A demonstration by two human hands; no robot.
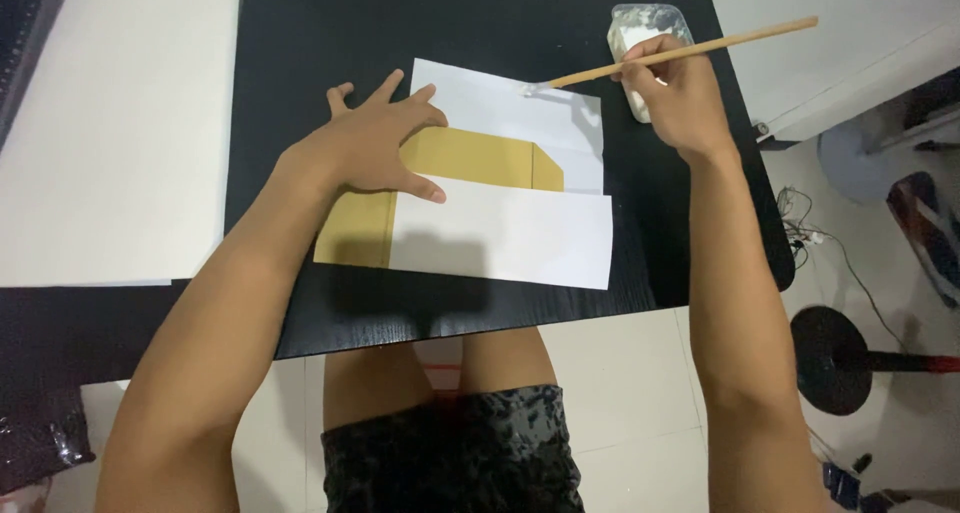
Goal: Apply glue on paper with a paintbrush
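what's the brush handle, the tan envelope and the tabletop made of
Brush handle: looks like bare, unvarnished light wood, round and matte, held in the right hand. Tan envelope: kraft paper, flat and matte, with a folded edge. Tabletop: black, with faint grain lines, probably wood or laminate.

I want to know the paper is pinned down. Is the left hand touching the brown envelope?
Touching. The head view shows the left hand spread flat, its thumb and palm pressed on the brown envelope, with no gap between them.
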